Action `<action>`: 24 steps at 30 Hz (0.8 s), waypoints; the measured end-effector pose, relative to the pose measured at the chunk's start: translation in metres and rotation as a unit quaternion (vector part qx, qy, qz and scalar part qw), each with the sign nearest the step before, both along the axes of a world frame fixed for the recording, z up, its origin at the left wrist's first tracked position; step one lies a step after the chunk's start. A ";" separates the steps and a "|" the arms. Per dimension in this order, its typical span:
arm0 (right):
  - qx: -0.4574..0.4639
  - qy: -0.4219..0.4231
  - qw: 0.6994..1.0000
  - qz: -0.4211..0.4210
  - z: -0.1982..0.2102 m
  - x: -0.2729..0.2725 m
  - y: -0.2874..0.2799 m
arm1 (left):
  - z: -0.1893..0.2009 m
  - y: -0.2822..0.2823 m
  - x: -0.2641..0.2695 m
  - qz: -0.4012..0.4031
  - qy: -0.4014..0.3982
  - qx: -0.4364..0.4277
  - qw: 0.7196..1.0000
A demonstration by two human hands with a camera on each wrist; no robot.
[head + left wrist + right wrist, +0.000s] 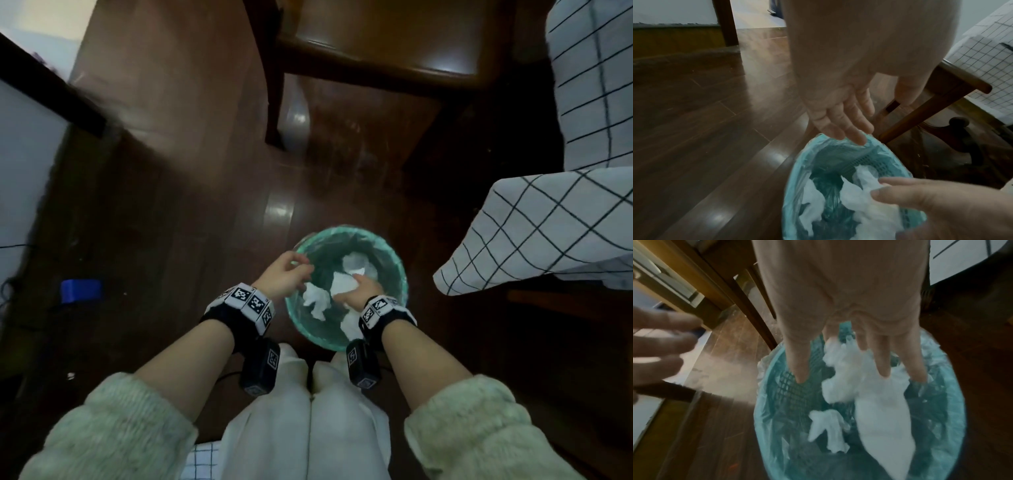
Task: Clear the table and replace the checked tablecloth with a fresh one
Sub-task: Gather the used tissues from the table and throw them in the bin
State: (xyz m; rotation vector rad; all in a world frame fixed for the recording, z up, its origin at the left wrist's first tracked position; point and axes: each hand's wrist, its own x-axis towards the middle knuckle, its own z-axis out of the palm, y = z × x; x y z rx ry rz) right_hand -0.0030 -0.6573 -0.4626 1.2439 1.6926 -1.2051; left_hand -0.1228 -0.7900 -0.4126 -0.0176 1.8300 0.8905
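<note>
**— Where are your hands?**

— Both over the teal wastebasket on the dark wood floor, just ahead of my knees. My left hand hangs over its left rim with fingers straight and relaxed, holding nothing. My right hand reaches down into the mouth, fingers spread and pointing down; white crumpled tissue lies right at the fingertips, but whether I pinch it, I cannot tell.

**— And the tablecloth?**

— The checked tablecloth is at my right, on the table. One corner hangs down and points toward the basket. Its grid lines run slantwise there. A wooden chair stands at the far side.
</note>
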 end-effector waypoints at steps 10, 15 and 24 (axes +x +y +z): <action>0.058 0.069 0.996 0.013 0.112 0.015 0.010 | 0.100 0.001 0.002 -0.044 -0.005 -0.033 0.998; 0.083 0.082 0.993 0.002 0.238 0.032 0.025 | 0.215 0.022 0.002 -0.086 -0.005 -0.008 0.996; 0.126 0.139 0.979 -0.076 0.415 0.079 0.037 | 0.374 0.078 0.042 -0.214 0.087 0.055 0.972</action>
